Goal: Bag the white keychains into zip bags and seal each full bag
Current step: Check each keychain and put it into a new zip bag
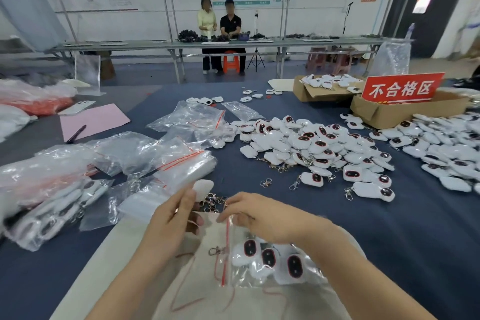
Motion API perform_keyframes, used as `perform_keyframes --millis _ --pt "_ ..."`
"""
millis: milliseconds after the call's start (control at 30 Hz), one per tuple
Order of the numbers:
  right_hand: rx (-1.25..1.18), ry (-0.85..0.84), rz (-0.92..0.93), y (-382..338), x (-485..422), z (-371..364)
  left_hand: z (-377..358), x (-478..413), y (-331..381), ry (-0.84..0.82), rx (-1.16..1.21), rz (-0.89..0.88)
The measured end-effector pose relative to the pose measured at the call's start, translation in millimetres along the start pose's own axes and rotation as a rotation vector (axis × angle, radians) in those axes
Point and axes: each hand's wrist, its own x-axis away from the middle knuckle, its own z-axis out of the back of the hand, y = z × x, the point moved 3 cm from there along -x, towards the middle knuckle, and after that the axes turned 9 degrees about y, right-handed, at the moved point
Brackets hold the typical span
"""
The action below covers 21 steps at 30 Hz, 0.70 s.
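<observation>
Main risk from here: snagging the bunched metal clips on the red zip strip while feeding the next piece in, through too narrow a mouth. Also possible: spilling the three keychains lying inside, given an unsealed mouth and a light hold on thin, slippery plastic. Or sealing short of a full count.

Left hand, lower centre of the frame: fingers curled round a white keychain, held just above the mouth of the zip bag, not yet inside. Right hand, just right of it: fingers pinched together, apparently on the bag's upper edge, right beside the clips; touching them or not, hard to tell. Zip bag flat below both hands, at the near edge of the desk. Loose keychain pile well apart, centre right. Empty bags near, upper left of the hands.
</observation>
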Motion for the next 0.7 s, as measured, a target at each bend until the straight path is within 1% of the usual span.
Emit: perform_keyframes --millis 133,267,433,567,633,700 --pt "0.014 -0.015 -0.054 -1 2 -4 14 7 1 -0.127 -0.311 -0.124" --pt "-0.033 0.014 -0.078 1 0 -2 20 13 6 -0.187 -0.441 -0.168" --pt "-0.236 0.108 -0.155 9 5 -1 12 23 9 -0.229 -0.438 -0.214" --pt "-0.352 0.148 -0.147 10 6 4 -6 31 9 -0.253 -0.454 -0.264" --pt "-0.380 0.178 -0.145 10 7 6 -15 36 9 -0.253 -0.427 -0.280" --pt "-0.409 0.177 -0.156 10 7 7 -22 40 5 -0.264 -0.348 -0.223"
